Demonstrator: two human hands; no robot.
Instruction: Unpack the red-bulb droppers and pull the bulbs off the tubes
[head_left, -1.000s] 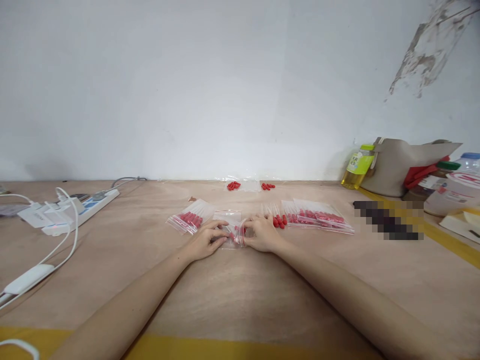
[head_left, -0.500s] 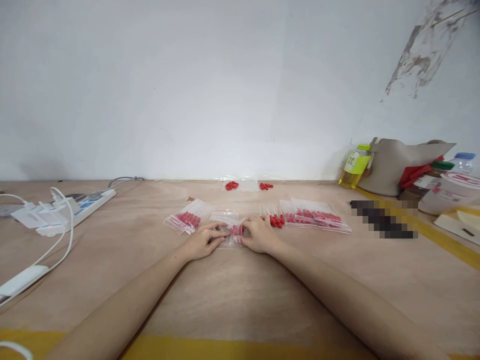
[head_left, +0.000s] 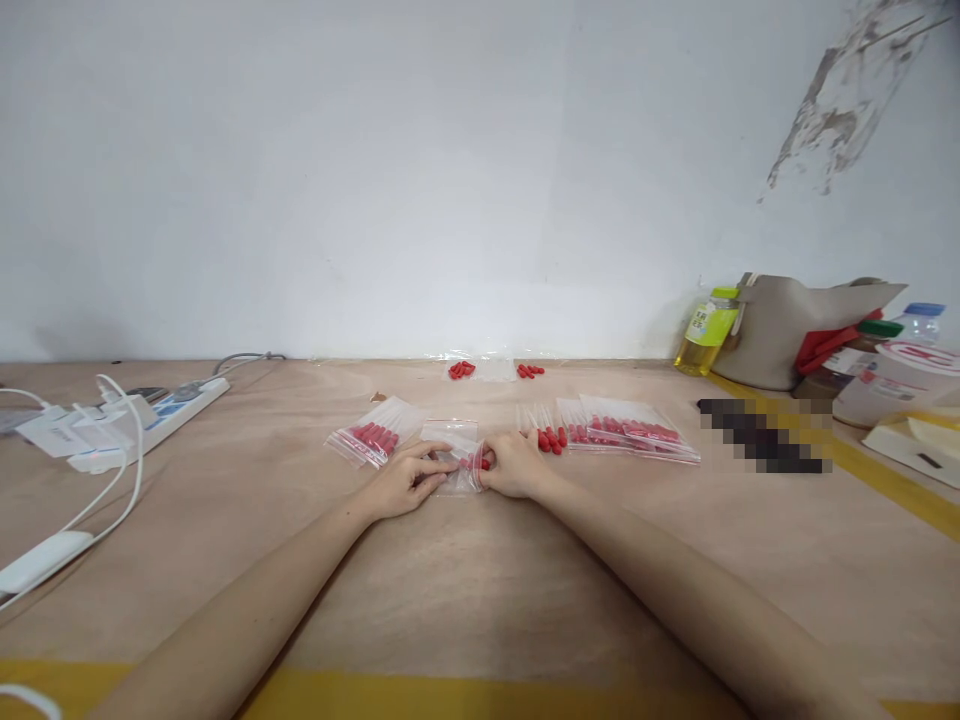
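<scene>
A small clear zip bag [head_left: 457,452] with red capsules inside lies on the brown table [head_left: 480,580], held between both hands. My left hand [head_left: 405,480] pinches its left side, fingers closed on the plastic. My right hand [head_left: 514,465] grips the bag's right end, fingers curled around it. A filled bag of red capsules [head_left: 373,432] lies just left of them. Several filled bags [head_left: 626,432] lie overlapped to the right, with loose red capsules [head_left: 551,438] beside my right hand.
Two small heaps of red capsules [head_left: 495,371] sit on plastic by the wall. A white power strip [head_left: 142,420] with cables lies at the left. A yellow bottle [head_left: 703,330], a beige bag [head_left: 795,330] and containers [head_left: 892,375] stand at the right.
Both hands stay on the small bag and have only shifted their fingers slightly. The view has drifted a little.
</scene>
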